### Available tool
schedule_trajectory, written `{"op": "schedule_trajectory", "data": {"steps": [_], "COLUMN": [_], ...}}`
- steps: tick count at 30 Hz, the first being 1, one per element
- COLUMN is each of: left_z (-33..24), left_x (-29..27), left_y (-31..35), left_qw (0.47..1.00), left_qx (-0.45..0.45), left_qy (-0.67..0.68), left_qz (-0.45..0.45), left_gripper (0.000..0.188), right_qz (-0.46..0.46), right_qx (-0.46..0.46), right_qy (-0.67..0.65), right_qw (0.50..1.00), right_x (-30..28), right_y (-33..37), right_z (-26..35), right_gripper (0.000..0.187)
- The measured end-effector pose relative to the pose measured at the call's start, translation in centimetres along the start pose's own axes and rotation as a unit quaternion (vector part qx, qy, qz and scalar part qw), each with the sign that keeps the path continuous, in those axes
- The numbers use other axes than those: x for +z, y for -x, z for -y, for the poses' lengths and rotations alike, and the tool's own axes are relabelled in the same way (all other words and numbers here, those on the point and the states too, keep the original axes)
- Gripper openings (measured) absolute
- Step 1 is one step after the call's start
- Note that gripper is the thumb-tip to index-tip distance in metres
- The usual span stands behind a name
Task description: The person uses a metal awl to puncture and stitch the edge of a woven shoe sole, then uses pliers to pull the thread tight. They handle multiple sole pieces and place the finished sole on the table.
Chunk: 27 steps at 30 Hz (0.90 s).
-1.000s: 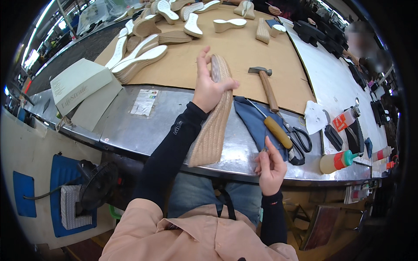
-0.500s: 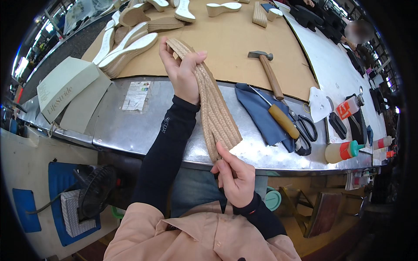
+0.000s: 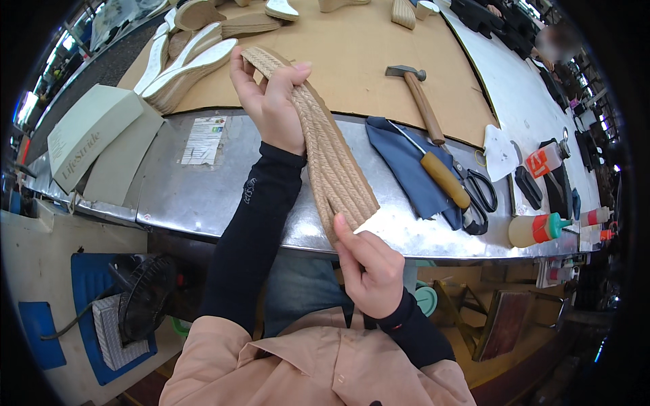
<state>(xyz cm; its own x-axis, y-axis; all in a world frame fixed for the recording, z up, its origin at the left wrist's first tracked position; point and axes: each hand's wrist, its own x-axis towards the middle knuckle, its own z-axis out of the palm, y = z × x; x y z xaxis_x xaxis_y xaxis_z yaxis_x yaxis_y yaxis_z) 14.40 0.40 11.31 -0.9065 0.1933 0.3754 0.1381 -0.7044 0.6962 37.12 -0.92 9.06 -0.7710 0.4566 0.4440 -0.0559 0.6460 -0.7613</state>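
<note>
A wedge shoe sole [image 3: 332, 152] wrapped in tan braided rope slants across the middle of the view, held up over the table's front edge. Its far, narrow end rests in my left hand [image 3: 274, 101], with the fingers and thumb curled round it. At the near end, my right hand [image 3: 369, 260] pinches a strip of the braid between thumb and forefinger. A narrow gap shows between that strip and the wider heel part. The sole's underside is turned away.
Several white-topped wedge soles [image 3: 193, 71] lie at the far left on the cardboard sheet [image 3: 338, 74]. A hammer [image 3: 421, 101], a yellow-handled awl [image 3: 443, 179], scissors [image 3: 481, 193] and a glue bottle [image 3: 538, 230] lie at right. A pale box [image 3: 101, 139] stands left. Another person [image 3: 542, 57] is far right.
The view has shifted slightly. My left hand and the sole's far end sit a little further left and up. My right hand has its fingers closed more tightly on the near strip.
</note>
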Motion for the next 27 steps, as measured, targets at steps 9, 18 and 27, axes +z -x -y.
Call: {"op": "schedule_trajectory", "data": {"steps": [9, 18, 27], "left_z": [0.2, 0.2, -0.4], "left_x": [-0.1, -0.3, 0.5], "left_y": [-0.2, -0.3, 0.3], "left_qw": [1.0, 1.0, 0.999], "left_qx": [0.011, 0.021, 0.04], "left_qy": [-0.006, -0.017, 0.005], "left_qz": [0.013, 0.011, -0.01], "left_gripper": [0.084, 0.083, 0.083], "right_qz": [-0.037, -0.02, -0.028], "right_qx": [0.018, 0.005, 0.059], "right_qy": [-0.107, -0.062, -0.097], "right_qw": [0.993, 0.998, 0.993], "right_x": [0.8, 0.4, 0.6], "right_y": [0.6, 0.0, 0.1], "right_z": [-1.0, -0.5, 0.8], "right_gripper": [0.038, 0.038, 0.037]}}
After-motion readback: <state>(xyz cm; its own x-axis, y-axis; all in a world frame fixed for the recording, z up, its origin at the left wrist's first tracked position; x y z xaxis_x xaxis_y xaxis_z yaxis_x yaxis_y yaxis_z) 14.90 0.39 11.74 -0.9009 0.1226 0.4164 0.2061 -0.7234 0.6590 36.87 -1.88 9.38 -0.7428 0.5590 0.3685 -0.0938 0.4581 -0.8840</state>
